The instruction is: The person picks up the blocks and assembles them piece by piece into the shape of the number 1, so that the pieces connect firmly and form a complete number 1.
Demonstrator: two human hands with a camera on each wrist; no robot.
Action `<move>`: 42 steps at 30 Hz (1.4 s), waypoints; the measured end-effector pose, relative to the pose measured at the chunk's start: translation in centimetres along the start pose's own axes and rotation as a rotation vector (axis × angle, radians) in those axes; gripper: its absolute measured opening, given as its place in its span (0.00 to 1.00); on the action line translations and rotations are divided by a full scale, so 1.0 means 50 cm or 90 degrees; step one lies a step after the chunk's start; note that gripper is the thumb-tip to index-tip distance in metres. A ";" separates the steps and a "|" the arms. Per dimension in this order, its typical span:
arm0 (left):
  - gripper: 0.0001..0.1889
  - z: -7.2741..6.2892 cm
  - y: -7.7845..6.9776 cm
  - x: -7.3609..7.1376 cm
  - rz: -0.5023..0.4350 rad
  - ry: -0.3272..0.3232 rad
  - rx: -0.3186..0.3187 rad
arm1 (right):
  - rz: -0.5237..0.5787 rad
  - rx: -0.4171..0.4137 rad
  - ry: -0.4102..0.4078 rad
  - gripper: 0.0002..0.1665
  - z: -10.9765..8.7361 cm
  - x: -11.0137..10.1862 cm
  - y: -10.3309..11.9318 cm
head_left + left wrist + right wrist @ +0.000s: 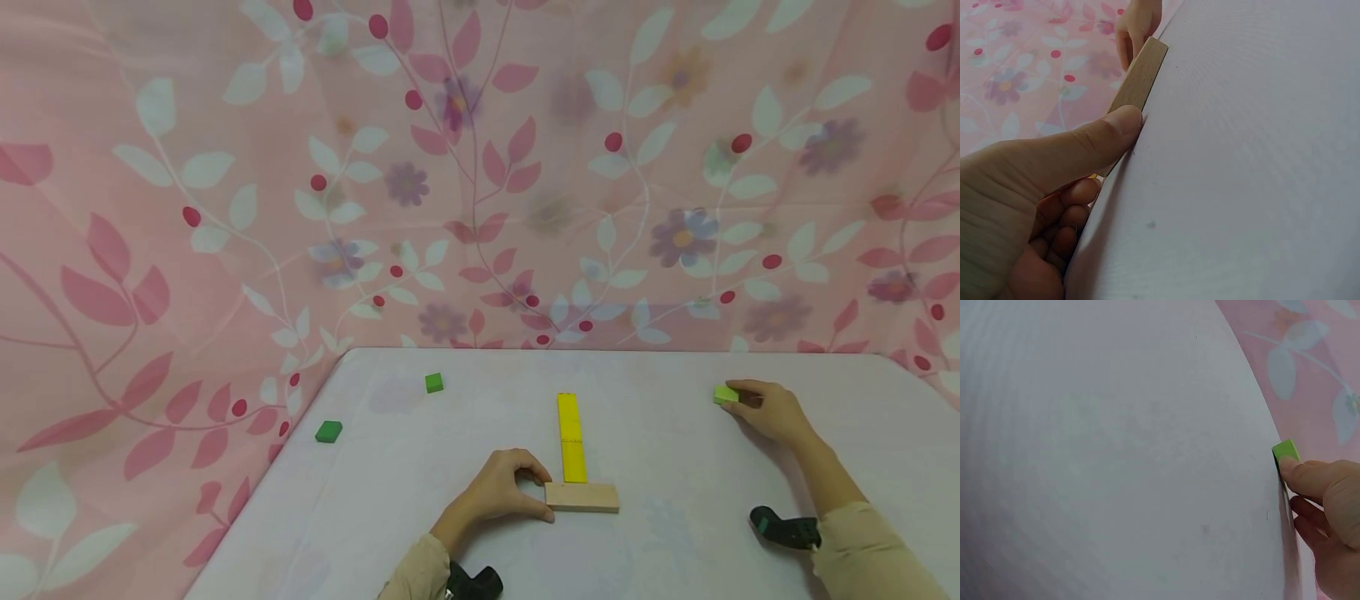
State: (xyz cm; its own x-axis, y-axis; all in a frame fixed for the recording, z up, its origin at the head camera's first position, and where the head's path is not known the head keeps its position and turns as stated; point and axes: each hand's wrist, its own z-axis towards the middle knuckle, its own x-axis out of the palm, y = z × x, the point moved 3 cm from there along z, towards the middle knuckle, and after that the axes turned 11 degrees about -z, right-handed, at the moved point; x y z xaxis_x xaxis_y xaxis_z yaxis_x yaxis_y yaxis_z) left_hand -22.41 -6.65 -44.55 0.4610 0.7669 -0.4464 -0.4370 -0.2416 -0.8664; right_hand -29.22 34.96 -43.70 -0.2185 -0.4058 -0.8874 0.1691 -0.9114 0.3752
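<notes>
My left hand (pixel 504 490) pinches the left end of a plain wooden block (pixel 582 497), thumb on the near side and fingers behind. The block lies crosswise at the near end of a yellow strip (pixel 572 437) that looks like two pieces laid end to end. In the left wrist view my thumb (pixel 1094 140) presses the long face of the wooden block (pixel 1141 76). Off to the right, my right hand (pixel 772 411) pinches a light green block (pixel 725 394) between thumb and fingers. The right wrist view shows the light green block (pixel 1286 450) at the fingertips.
Two darker green blocks lie on the left part of the white table: one (pixel 434 382) near the back edge, the other (pixel 328 432) nearer the left edge. A pink floral cloth (pixel 480 192) hangs behind the table (pixel 660 450). Black devices (pixel 783 529) are strapped at both wrists.
</notes>
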 end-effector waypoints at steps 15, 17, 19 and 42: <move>0.19 0.002 0.000 -0.002 -0.019 -0.002 -0.038 | 0.044 -0.009 -0.037 0.25 0.009 -0.003 0.024; 0.19 0.002 0.000 -0.002 -0.017 -0.003 -0.038 | 0.049 -0.017 -0.039 0.24 0.012 -0.005 0.030; 0.19 0.003 0.000 -0.003 -0.016 -0.004 -0.038 | 0.057 -0.027 -0.033 0.23 0.016 -0.005 0.037; 0.19 0.001 -0.004 -0.002 -0.024 -0.003 -0.036 | 0.112 -0.082 0.004 0.22 0.062 0.028 0.117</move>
State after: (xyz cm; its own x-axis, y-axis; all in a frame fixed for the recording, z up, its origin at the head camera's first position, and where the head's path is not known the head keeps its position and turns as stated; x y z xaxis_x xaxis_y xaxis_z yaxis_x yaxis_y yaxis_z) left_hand -22.41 -6.63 -44.35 0.4729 0.7787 -0.4123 -0.3754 -0.2453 -0.8938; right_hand -31.52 28.86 -41.93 -0.1694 -0.5573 -0.8128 0.3259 -0.8100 0.4875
